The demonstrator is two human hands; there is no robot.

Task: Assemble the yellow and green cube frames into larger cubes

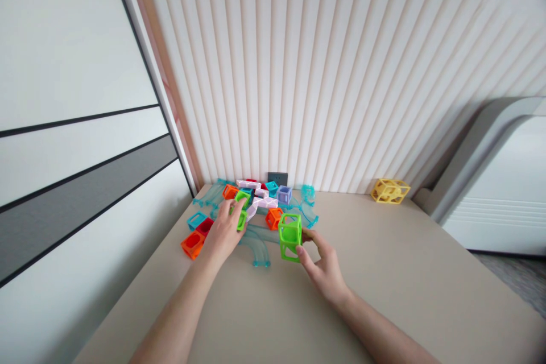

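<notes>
My right hand (323, 264) grips a bright green open-frame cube (290, 236), holding it upright just above the beige table (384, 273). My left hand (224, 232) reaches into a pile of plastic track pieces and closes its fingers on a smaller green cube (242, 209). Around that hand lie orange cubes (193, 244), a red cube (205, 226), a teal cube (197, 219) and a white zigzag track (261, 198). A clear teal curved track piece (259, 243) lies between my two hands.
A yellow frame cube (390, 190) sits alone at the back right by the ribbed wall (324, 68). A grey wall socket (277, 178) is behind the pile. A white and grey cabinet (499, 182) stands at the right; panelled wall at the left.
</notes>
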